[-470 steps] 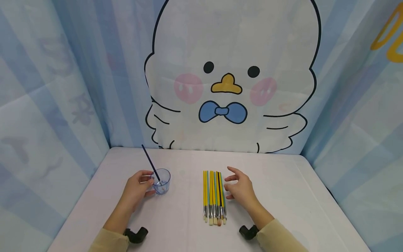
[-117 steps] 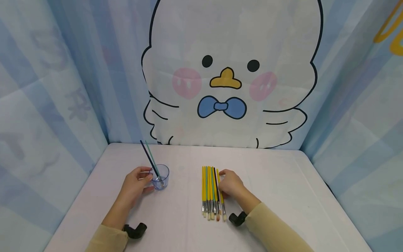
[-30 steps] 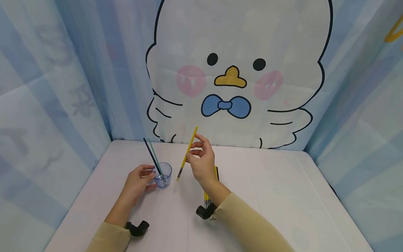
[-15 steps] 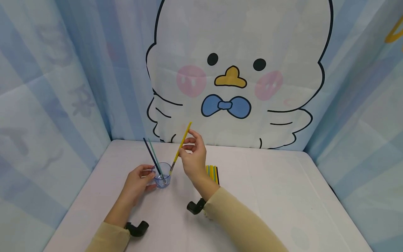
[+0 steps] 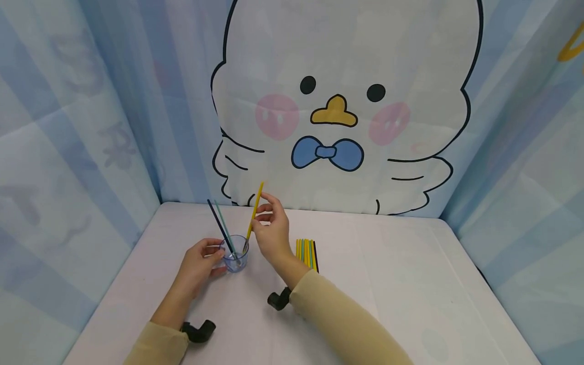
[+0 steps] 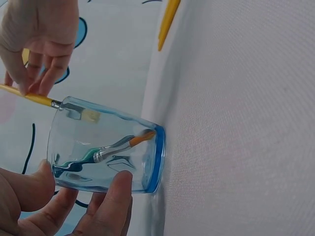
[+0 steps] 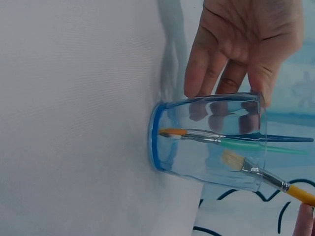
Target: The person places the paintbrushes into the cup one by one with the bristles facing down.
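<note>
My left hand (image 5: 199, 263) holds a clear bluish cup (image 5: 241, 263) upright on the table, thumb and fingers around its side. Inside lean a dark blue paintbrush (image 5: 216, 219) and a teal paintbrush (image 5: 222, 218), bristles down. Between thumb and fingers, my right hand (image 5: 274, 230) pinches a yellow paintbrush (image 5: 255, 210) by its handle. In the right wrist view its pale bristles (image 7: 232, 160) are inside the cup near the rim, above the bottom. A row of paintbrushes (image 5: 306, 249), mostly yellow, lies right of the cup, partly hidden by my right forearm.
A white cloth covers the table (image 5: 388, 284). Behind it hangs a curtain (image 5: 333, 187) with a cartoon bird, and striped blue curtains close off both sides. Black elbow-shaped pieces (image 5: 199, 332) sit at both wrists.
Over the last second my right hand has carried the yellow paintbrush left, and its bristle end has gone into the cup. Earlier, the teal paintbrush joined the dark one there. My left hand stays put.
</note>
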A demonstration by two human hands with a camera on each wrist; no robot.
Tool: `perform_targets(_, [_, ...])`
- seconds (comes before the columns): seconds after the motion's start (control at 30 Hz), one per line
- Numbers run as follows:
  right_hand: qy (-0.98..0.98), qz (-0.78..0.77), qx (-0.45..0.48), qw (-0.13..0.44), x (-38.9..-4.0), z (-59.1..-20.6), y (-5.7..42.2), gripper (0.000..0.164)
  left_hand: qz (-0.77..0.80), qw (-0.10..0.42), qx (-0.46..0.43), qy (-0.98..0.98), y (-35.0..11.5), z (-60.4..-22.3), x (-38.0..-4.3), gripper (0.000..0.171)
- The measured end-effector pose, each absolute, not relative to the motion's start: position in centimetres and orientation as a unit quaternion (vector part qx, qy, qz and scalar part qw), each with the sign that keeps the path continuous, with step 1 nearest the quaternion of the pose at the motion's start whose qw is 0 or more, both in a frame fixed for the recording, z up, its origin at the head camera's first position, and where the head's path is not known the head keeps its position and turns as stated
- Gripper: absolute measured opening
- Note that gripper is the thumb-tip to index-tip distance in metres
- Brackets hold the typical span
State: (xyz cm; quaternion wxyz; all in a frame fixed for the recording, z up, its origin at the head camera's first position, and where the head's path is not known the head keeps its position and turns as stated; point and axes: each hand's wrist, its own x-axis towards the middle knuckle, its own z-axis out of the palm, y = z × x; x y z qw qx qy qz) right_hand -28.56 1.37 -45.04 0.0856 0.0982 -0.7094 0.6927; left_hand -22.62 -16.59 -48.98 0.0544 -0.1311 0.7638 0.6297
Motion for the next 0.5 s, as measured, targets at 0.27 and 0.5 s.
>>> perform_targets(0.27, [-0.734, 0.666, 0.117, 0.059, -28.6, -46.3, 1.2, 0.070, 0.626, 0.055, -0.131, 0.767, -16.7, -49.0, -22.6, 0.041])
perform_targets(0.5, [-0.754, 0.642, 0.132, 0.047, -28.7, -47.0, 1.2, 0.070, 0.629, 0.055, -0.129, 0.765, -16.7, -49.1, -22.7, 0.041])
